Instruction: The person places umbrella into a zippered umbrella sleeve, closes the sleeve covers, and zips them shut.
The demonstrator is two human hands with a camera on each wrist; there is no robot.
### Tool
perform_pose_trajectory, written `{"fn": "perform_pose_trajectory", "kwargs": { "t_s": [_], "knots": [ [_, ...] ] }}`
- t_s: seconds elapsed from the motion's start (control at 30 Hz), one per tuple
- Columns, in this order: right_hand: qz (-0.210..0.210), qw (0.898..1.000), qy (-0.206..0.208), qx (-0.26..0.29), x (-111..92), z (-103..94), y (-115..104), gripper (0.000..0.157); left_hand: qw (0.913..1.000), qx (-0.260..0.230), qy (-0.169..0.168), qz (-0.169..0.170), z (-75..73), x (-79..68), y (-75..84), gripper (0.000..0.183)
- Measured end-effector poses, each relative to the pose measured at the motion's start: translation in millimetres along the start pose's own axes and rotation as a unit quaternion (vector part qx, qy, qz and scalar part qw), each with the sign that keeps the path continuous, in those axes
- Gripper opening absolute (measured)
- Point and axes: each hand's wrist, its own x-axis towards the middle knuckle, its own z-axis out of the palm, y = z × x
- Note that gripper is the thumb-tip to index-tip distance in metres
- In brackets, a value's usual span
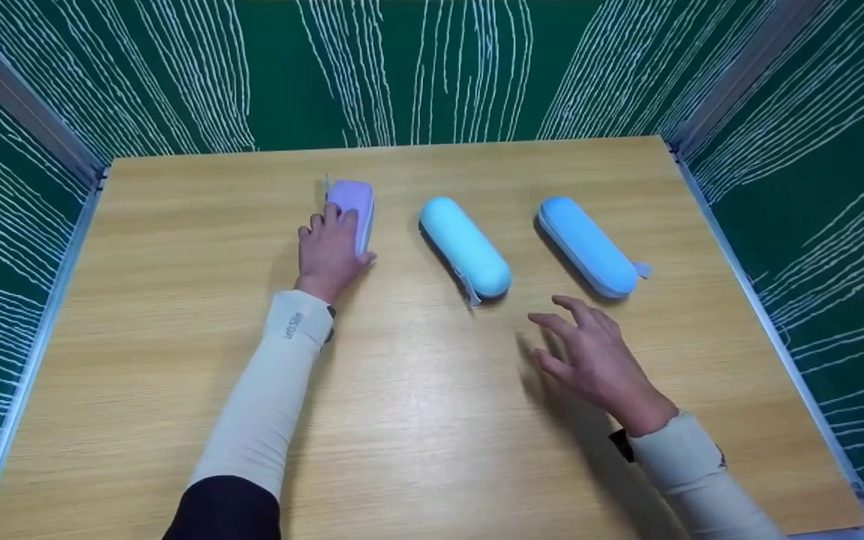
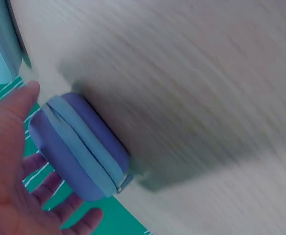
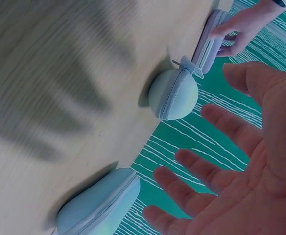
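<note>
A purple zippered case (image 1: pixel 353 196) lies toward the back, left of the middle of the table. Over its near end and left side reaches my left hand (image 1: pixel 329 251), with fingers spread and the thumb out to the right. In the left wrist view, the zip band runs round the purple case (image 2: pixel 67 161), and the thumb stands apart from it. My right hand (image 1: pixel 595 358) hovers over the table with loosely spread fingers and an empty palm. It is nearest to the blue zippered case (image 1: pixel 588 246). Between the hands, farther back, lies a turquoise rounded zippered case (image 1: pixel 466 244).
The wooden table (image 1: pixel 402 420) carries all three cases. Green walls (image 1: pixel 289 75) with white streaks stand behind it and at both sides, with metal rails (image 1: pixel 762 292) along the side edges. A pull tab (image 1: pixel 643 269) sticks out from the blue case.
</note>
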Motion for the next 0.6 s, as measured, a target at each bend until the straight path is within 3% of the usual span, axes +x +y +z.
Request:
{"fn": "perform_pose_trajectory", "kwargs": {
  "t_s": [0.2, 0.4, 0.5, 0.6],
  "knots": [
    [-0.021, 1.0, 0.014, 0.002, 0, 2.9, -1, 0.049, 0.9998, -0.008, 0.0, -0.021, 3.2, -6.3, -4.4, 0.082],
    [-0.017, 1.0, 0.006, 0.003, 1, 4.7, -3, 0.05, 0.9972, -0.043, -0.045, -0.042, -2.4, -18.1, -3.9, 0.085],
    [-0.018, 1.0, 0.003, 0.003, 2, 5.6, -4, 0.05, 0.9969, -0.041, -0.06, -0.03, -7.0, -22.0, -3.5, 0.075],
    [-0.016, 1.0, -0.001, 0.004, 3, 7.0, -6, 0.05, 0.9983, -0.013, -0.058, 0.003, -8.8, -22.4, -6.9, 0.057]
  ]
}}
